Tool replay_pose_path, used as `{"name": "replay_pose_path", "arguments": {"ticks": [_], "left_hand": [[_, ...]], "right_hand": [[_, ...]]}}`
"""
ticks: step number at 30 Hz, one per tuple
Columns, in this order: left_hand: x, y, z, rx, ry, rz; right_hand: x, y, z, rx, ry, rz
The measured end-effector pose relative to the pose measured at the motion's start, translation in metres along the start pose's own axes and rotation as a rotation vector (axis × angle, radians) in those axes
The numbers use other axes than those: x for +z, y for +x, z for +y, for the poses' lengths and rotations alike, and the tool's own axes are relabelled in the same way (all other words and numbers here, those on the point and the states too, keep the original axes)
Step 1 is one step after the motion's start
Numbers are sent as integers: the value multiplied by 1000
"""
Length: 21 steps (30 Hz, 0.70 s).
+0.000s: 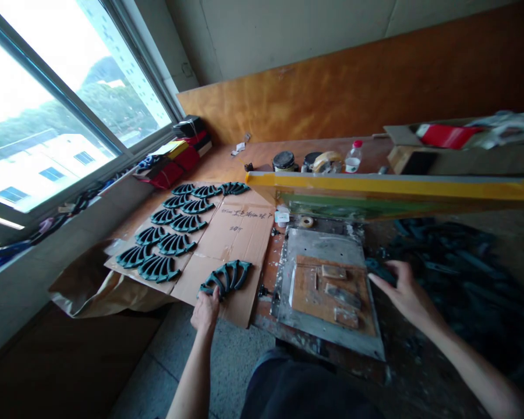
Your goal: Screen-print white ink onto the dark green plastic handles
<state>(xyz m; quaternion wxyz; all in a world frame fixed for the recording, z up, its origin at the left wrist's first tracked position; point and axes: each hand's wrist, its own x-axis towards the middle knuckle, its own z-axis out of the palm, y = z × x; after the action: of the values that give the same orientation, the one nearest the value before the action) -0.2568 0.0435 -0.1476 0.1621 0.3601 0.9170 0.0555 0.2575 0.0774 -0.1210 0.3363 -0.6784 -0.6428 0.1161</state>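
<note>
My left hand (206, 308) is closed on the near end of a fanned row of dark green curved pieces (232, 276). The row lies on a flat cardboard sheet (218, 235) with handwriting on it. To the right, my right hand (404, 285) pinches one dark green piece (381, 270), slightly blurred, beside the edge of a grey metal plate (323, 241). On that plate sits a brown wooden board (308, 297) carrying several small worn blocks (343, 295). More fanned rows of the green pieces (159, 267) fill the left side of the cardboard.
A dark heap of similar pieces (463, 285) covers the right of the bench. A yellow-edged panel (397, 187) crosses behind the plate. Farther back stand a black-lidded jar (283, 161), a red-capped bottle (353, 157) and a tape roll (306, 222). A window (61, 105) is at left.
</note>
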Motion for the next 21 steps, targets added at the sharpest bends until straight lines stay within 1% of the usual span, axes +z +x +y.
{"name": "replay_pose_path", "arguments": {"ticks": [1, 2, 4, 5, 6, 7, 9, 11, 13, 15, 18, 20, 21], "left_hand": [[4, -9, 4, 55, 15, 59], [10, -19, 9, 140, 33, 113], [23, -34, 23, 303, 75, 179], [30, -39, 31, 343, 92, 194], [35, -42, 39, 339, 102, 196], [39, -43, 47, 298, 100, 186], [43, -41, 59, 205, 80, 167], [43, -37, 67, 144, 64, 160], [42, -33, 69, 120, 48, 172], [43, -28, 66, 126, 34, 185], [44, -10, 59, 207, 24, 194], [41, 12, 59, 324, 16, 203], [38, 27, 62, 401, 8, 204]], "right_hand": [[4, -6, -18, -52, 63, -58], [10, -12, -34, -108, 119, -132], [21, -19, -56, -208, 164, -259], [26, -20, -63, -246, 150, -279], [31, -21, -67, -276, 117, -276], [35, -20, -69, -303, 71, -262], [41, -19, -70, -365, -31, -242], [45, -18, -67, -438, -114, -229], [48, -19, -64, -512, -151, -215], [52, -20, -59, -567, -159, -195], [59, -22, -47, -596, -157, -142], [64, -24, -37, -580, -153, -97], [66, -25, -32, -559, -149, -70]]}}
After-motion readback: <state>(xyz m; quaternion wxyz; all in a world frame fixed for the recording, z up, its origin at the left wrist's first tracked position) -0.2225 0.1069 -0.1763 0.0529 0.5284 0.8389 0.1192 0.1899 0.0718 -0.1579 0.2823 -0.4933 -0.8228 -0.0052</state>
